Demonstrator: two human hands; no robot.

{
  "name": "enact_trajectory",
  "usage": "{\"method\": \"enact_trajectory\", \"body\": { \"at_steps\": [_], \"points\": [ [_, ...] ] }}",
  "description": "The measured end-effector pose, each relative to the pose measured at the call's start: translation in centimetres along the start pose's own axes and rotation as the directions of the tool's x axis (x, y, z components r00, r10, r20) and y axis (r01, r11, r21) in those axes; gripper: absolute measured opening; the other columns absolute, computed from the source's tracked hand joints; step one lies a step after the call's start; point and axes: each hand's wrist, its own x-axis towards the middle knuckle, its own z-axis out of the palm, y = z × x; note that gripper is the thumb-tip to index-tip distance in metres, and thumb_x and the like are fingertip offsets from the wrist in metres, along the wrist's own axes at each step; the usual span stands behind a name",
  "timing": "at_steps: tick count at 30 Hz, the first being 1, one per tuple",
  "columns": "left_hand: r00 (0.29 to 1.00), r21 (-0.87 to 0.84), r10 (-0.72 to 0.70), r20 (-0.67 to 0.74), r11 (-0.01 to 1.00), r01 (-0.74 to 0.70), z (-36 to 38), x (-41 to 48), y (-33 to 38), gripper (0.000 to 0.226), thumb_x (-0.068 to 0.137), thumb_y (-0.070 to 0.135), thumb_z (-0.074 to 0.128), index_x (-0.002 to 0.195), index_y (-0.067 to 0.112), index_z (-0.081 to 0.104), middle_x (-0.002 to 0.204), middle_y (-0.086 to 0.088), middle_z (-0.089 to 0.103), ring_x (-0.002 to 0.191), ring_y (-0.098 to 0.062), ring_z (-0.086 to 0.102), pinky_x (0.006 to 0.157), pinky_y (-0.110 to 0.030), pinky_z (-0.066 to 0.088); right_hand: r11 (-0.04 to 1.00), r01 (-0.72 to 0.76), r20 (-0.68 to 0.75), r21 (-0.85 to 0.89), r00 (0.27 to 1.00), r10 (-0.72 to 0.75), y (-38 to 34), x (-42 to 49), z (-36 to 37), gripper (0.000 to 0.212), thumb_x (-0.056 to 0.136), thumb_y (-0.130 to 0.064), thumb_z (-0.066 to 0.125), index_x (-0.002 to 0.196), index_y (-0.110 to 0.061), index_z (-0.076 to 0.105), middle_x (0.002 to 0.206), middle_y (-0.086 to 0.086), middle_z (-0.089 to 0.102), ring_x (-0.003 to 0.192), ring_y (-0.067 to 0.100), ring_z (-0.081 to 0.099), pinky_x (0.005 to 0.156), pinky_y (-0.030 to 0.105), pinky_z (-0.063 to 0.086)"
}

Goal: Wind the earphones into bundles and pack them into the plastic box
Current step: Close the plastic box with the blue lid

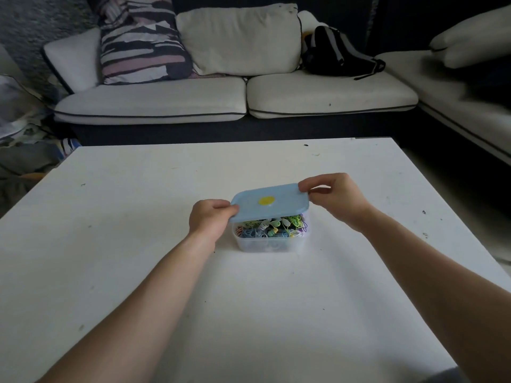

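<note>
Bare forearms (154,299) reach from the bottom edge across a white table (110,230) to a clear box (269,244) near its middle. Left hand (210,219) pinches the left edge of a blue lid (279,210), thumb on top, fingers curled under. Right hand (334,200) pinches the lid's far right corner between thumb and curled fingers. Both hold the lid over the box, its near edge raised off the rim; whether the far edge touches the box I cannot tell. A yellow disc (266,200) sits at the lid's centre. Earphones (273,226) in blue, green, white and purple fill the box, showing through the gap. Beyond the table stands a pale sofa (193,100) with a striped cushion (141,42) and a black backpack (337,53)
</note>
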Motion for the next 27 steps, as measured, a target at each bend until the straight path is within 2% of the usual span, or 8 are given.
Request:
{"method": "enact_trajectory", "body": {
  "at_steps": [2,5,8,15,20,22,24,27],
  "points": [
    [0.999,0.075,0.031,-0.01,0.997,-0.03,0.4,-0.4,-0.2,0.013,0.074,0.028,0.079,0.071,0.027,0.066,0.07,0.008,0.062,0.071,-0.018,0.057,0.075,-0.027,0.049,0.974,-0.007,0.003,-0.228,1.0,0.007,0.8,0.0,0.2,0.033,0.086,-0.001,0.057,0.095,-0.025,0.077,0.093,-0.002,0.076,0.072,0.016,0.067,0.069,0.021,0.054],
    [0.994,0.134,0.099,-0.05,0.987,-0.092,1.0,-0.9,-0.4,0.017,0.076,0.028,0.077,0.09,0.023,0.069,0.084,0.005,0.068,0.084,-0.016,0.064,0.084,-0.03,0.054,0.895,0.068,0.06,-0.441,0.997,-0.046,1.6,-0.1,1.0,0.042,0.085,0.0,0.048,0.105,-0.024,0.076,0.113,0.0,0.073,0.095,0.022,0.067,0.087,0.031,0.054],
    [0.984,0.207,0.16,-0.072,0.968,-0.142,1.5,-1.2,-0.7,0.027,0.078,0.028,0.076,0.102,0.015,0.072,0.094,0.003,0.071,0.09,-0.013,0.065,0.083,-0.021,0.046,0.839,0.117,0.105,-0.531,0.992,-0.072,1.8,-0.2,1.0,0.046,0.085,0.0,0.044,0.112,-0.023,0.074,0.129,-0.004,0.067,0.112,0.023,0.061,0.098,0.033,0.048],
    [0.983,0.209,0.164,-0.083,0.967,-0.144,1.3,-1.0,-1.0,0.017,0.079,0.025,0.074,0.095,0.018,0.073,0.089,0.008,0.071,0.089,-0.012,0.067,0.08,-0.021,0.047,0.779,0.124,0.174,-0.614,0.984,-0.02,2.2,-0.6,1.1,0.05,0.088,-0.004,0.043,0.12,-0.03,0.071,0.122,-0.002,0.069,0.104,0.025,0.06,0.087,0.027,0.045],
    [0.98,0.229,0.179,-0.08,0.961,-0.157,1.1,-1.2,-1.2,0.012,0.076,0.021,0.075,0.088,0.02,0.073,0.081,0.011,0.071,0.083,-0.009,0.068,0.076,-0.021,0.048,0.77,0.133,0.204,-0.624,0.979,-0.004,1.8,-1.0,1.1,0.034,0.093,-0.02,0.053,0.121,-0.032,0.07,0.133,-0.012,0.064,0.078,0.012,0.051,0.085,0.025,0.043],
    [0.98,0.239,0.186,-0.073,0.957,-0.164,1.0,-1.3,-1.2,0.011,0.076,0.021,0.076,0.087,0.019,0.073,0.08,0.011,0.072,0.082,-0.009,0.068,0.076,-0.022,0.05,0.764,0.137,0.228,-0.631,0.974,0.014,1.8,-1.2,0.9,0.032,0.093,-0.03,0.06,0.124,-0.033,0.068,0.139,-0.018,0.057,0.1,0.013,0.06,0.095,0.029,0.045],
    [0.979,0.25,0.194,-0.065,0.953,-0.172,0.9,-1.2,-1.2,0.011,0.076,0.02,0.077,0.086,0.02,0.074,0.081,0.01,0.072,0.082,-0.009,0.068,0.077,-0.022,0.052,0.759,0.142,0.233,-0.635,0.972,0.014,1.8,-1.2,0.8,0.033,0.091,-0.034,0.064,0.124,-0.033,0.068,0.14,-0.018,0.057,0.123,0.02,0.055,0.104,0.033,0.042],
    [0.978,0.259,0.201,-0.059,0.949,-0.18,0.9,-1.2,-1.1,0.011,0.077,0.019,0.077,0.087,0.019,0.074,0.082,0.009,0.072,0.082,-0.01,0.068,0.078,-0.023,0.052,0.752,0.155,0.235,-0.641,0.972,0.0,2.0,-1.2,0.8,0.032,0.092,-0.034,0.065,0.124,-0.032,0.069,0.141,-0.016,0.057,0.129,0.023,0.052,0.109,0.031,0.037]
  ]
}}
